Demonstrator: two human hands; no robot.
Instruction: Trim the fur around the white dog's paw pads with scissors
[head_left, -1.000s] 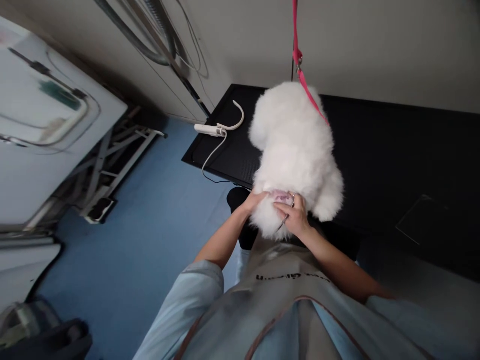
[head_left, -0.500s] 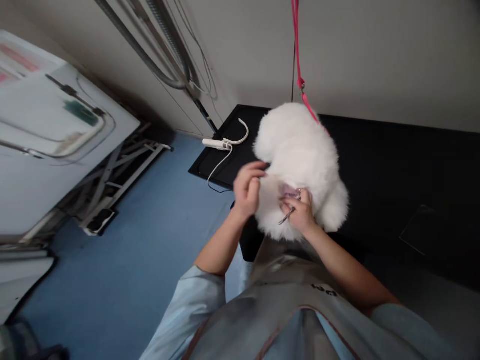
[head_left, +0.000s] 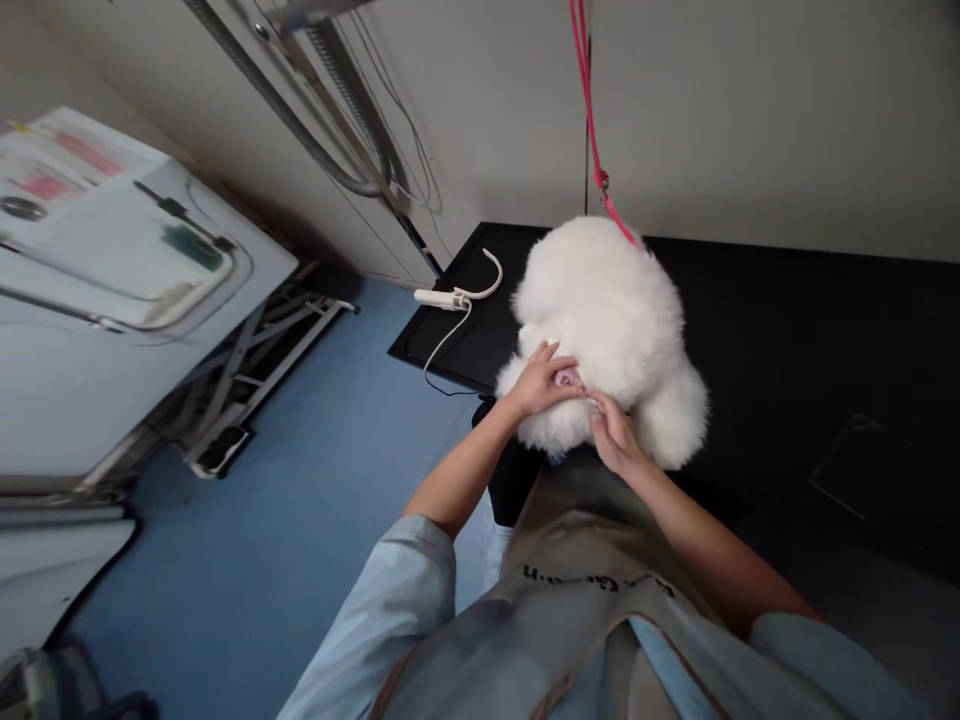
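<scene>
Head view: white fluffy dog [head_left: 611,310] stood on the black table [head_left: 787,330], close to the near left corner, rump toward the wearer. Pink leash [head_left: 592,130] ran from the neck end straight up and out of the top of frame, so its anchor was cut off.

Left hand [head_left: 541,382] lay open on the rump, fingers spread flat, parting the fur around a small pink patch [head_left: 568,377]. Right hand [head_left: 616,437] was just beside it, touching the fur, fingers curled under. Couldn't tell if it gripped anything, since the fingertips were buried in the coat.

Writing:
- Dark print ran across the apron [head_left: 577,585], seen upside down and creased. Letters not readable.
- White cabinet [head_left: 112,300] at left carried red and green markings, too blurred to read.
- White corded tool [head_left: 442,298] lay by the table's left edge, cord trailing toward the near edge. Any marking on it was too small to tell.

Hidden or cut off:
- The dog's face and legs were hidden, only a fur mass from above.
- Grey hoses [head_left: 337,130] on the wall were clipped at the top.
- The table's right end ran out of frame.
- A metal frame [head_left: 247,370] under the cabinet stood on the blue floor [head_left: 300,480], partly in shadow.
</scene>
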